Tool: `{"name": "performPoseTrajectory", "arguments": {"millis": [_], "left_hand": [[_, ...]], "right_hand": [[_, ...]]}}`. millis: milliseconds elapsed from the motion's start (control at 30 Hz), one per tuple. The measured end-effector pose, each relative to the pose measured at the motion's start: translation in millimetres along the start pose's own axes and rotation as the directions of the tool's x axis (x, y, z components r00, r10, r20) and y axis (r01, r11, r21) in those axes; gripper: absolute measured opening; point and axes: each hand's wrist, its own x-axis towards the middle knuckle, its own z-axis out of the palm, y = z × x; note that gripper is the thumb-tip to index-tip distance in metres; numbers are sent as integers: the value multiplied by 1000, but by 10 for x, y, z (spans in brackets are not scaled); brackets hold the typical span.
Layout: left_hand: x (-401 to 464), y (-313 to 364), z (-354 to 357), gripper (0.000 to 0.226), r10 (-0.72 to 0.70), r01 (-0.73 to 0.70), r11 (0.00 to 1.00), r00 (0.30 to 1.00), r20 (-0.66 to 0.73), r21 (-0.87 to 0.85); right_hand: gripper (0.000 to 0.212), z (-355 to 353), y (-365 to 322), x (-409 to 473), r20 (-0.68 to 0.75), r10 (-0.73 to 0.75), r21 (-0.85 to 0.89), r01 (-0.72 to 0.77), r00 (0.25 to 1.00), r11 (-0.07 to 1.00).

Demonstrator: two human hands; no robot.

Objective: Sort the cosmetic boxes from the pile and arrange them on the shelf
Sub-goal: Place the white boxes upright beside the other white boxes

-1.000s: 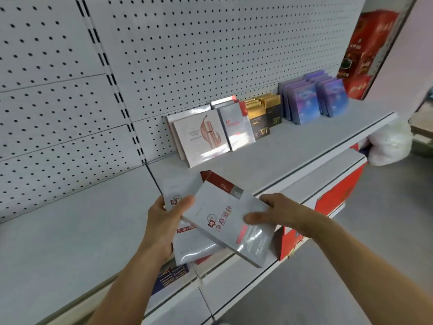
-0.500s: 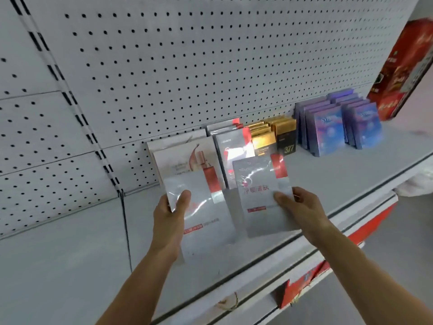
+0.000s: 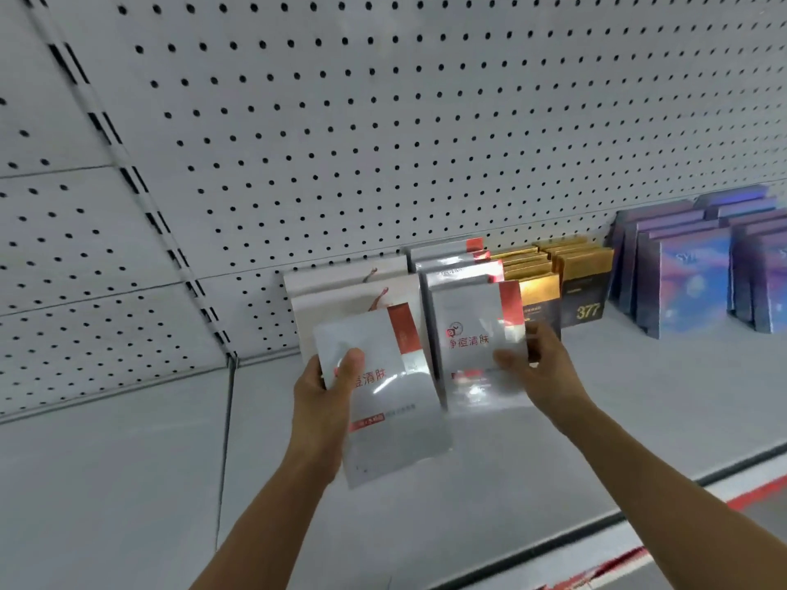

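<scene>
You have one glossy silver-white cosmetic box with a red corner band (image 3: 477, 347) stood upright at the front of the matching silver-and-red row (image 3: 451, 266), so like goes with like on the pale grey shelf (image 3: 639, 410); it sits between the white boxes with a red bottle picture (image 3: 340, 291) and the black-and-gold boxes marked 377 (image 3: 583, 287), with the purple-blue boxes (image 3: 690, 274) further right against the perforated back panel (image 3: 383, 121). Your right hand (image 3: 541, 368) reaches forward with the forearm low over the shelf, thumb on the box's face and fingers curled round its right edge, likely steadying it so it does not tip. Whether its base already rests on the shelf is blurred. Your left hand (image 3: 328, 402) holds a second identical silver-white box (image 3: 392, 402) tilted and clear of the shelf, just left of the row, thumb pressed on its front and fingers behind it, probably kept ready as the next one in.
</scene>
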Motion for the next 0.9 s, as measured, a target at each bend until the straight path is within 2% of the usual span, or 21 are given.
{"name": "performPoseTrajectory", "arguments": {"millis": [200, 333, 467, 533, 567, 633, 700, 733, 833, 900], "left_hand": [[-64, -5, 124, 26, 31, -33, 999, 998, -59, -41], [-121, -29, 301, 27, 25, -29, 999, 996, -83, -46], [-177, -52, 564, 23, 37, -41, 998, 996, -79, -44], [-211, -56, 711, 25, 51, -55, 997, 996, -69, -54], [-230, -48, 791, 26, 61, -64, 996, 996, -58, -59], [-240, -63, 949, 28, 77, -79, 995, 996, -43, -55], [-243, -87, 1112, 27, 96, -98, 994, 995, -39, -47], [-241, -101, 1189, 27, 114, -116, 993, 993, -38, -37], [-239, -133, 1370, 21, 159, -158, 987, 986, -56, 26], [-221, -166, 1434, 29, 209, -198, 972, 974, -82, 130]], "right_hand": [[32, 31, 96, 245, 11, -39, -201, 40, 999, 979], [36, 32, 177, 292, -5, -82, -232, 78, 997, 970], [36, -35, 230, 348, -43, -214, -375, 183, 976, 909], [22, -130, 202, 282, -44, -325, -316, 295, 945, 902], [23, -187, 182, 235, -4, -364, -280, 349, 931, 894], [35, -297, 118, 142, 182, -318, -223, 354, 930, 908], [42, -347, 100, 81, 384, -194, -166, 274, 903, 947], [43, -355, 109, 63, 433, -155, -146, 239, 888, 960], [46, -383, 157, 67, 393, -93, -176, 174, 915, 969], [51, -404, 203, 102, 366, -84, -233, 179, 927, 956]]}}
